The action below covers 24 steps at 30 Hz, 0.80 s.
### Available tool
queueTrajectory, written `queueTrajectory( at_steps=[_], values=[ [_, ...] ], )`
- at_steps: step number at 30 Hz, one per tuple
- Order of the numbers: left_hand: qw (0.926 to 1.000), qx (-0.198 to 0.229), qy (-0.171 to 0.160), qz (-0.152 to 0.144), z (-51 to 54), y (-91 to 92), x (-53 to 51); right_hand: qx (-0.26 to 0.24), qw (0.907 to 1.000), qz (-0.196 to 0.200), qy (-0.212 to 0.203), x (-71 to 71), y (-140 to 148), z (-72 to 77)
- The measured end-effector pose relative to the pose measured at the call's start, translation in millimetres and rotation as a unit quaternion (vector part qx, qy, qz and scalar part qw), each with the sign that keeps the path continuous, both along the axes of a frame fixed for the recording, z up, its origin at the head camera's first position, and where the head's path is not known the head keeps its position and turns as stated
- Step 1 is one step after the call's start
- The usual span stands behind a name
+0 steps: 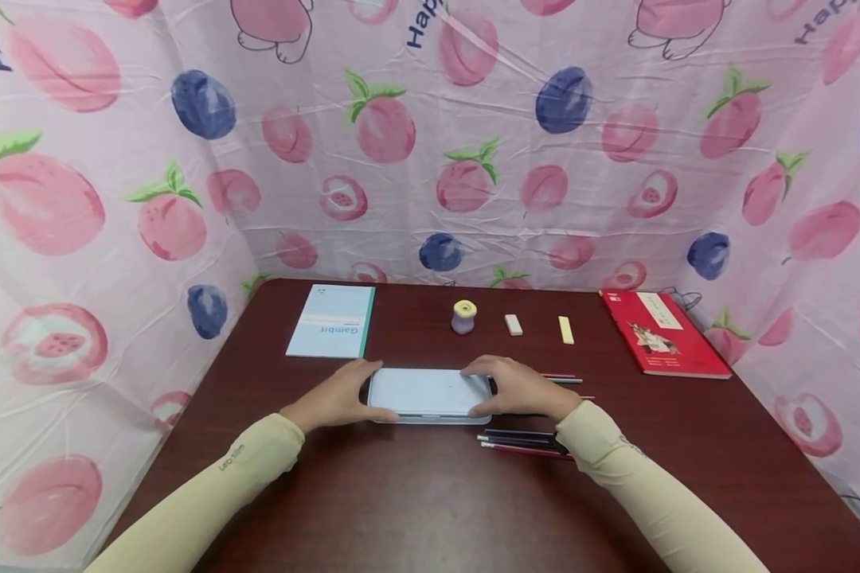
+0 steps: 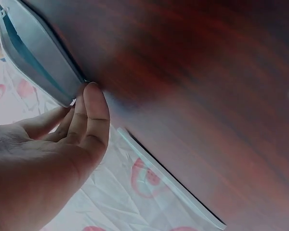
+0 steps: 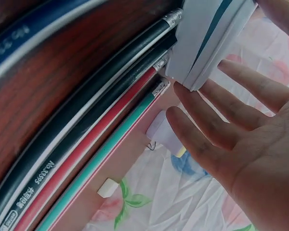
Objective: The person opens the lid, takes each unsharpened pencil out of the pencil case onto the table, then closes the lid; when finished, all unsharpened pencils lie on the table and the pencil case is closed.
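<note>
A pale blue-white zip pencil case (image 1: 430, 390) lies lengthwise between both hands at the middle of the brown table. My left hand (image 1: 340, 395) holds its left end, thumb on the near edge and fingers at the far side. The right end is held the same way by my right hand (image 1: 519, 388). In the left wrist view, the case (image 2: 43, 45) shows a parted slit with teal inside. Several pencils (image 3: 94, 161) in black, red and green lie beside the case's right end, partly beneath the right forearm in the head view.
Behind the left hand is a Gambit notepad (image 1: 332, 322). A yellow-and-purple pencil sharpener (image 1: 463, 317), a white eraser (image 1: 514, 325) and a yellow stick (image 1: 566, 330) stand along the back. A red book (image 1: 662, 334) lies at the back right. Fruit-printed curtain (image 1: 401, 199) surrounds the table.
</note>
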<state>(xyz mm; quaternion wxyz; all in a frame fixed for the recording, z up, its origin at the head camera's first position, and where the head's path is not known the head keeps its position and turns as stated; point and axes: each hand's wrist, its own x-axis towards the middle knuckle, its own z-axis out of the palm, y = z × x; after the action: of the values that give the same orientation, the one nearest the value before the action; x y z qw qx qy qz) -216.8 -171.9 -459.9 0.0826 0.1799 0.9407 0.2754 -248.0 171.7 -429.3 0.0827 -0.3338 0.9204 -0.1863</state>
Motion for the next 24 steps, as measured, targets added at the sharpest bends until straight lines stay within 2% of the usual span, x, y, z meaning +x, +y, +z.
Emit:
queueTrajectory(
  at_steps=[4, 14, 20, 24],
  values=[
    [0.9999, -0.007, 0.003, 0.007, 0.4, -0.3, -1.2, 0.005, 0.9999, -0.007, 0.006, -0.4, -2, 0.1],
    [0.9999, -0.009, 0.007, 0.001, 2.1, 1.3, -3.5, 0.035, 0.9992, -0.018, -0.001, -1.4, -11, 6.1],
    [0.9999, -0.01, 0.009, -0.006, 1.3, 3.0, -2.5, 0.04, 0.9988, -0.028, -0.011, 3.0, -15, 10.9],
    [0.9998, -0.018, 0.004, -0.002, 1.9, 2.7, -0.5, 0.038, 0.9989, -0.028, 0.001, 5.3, -17, 9.1]
  ],
)
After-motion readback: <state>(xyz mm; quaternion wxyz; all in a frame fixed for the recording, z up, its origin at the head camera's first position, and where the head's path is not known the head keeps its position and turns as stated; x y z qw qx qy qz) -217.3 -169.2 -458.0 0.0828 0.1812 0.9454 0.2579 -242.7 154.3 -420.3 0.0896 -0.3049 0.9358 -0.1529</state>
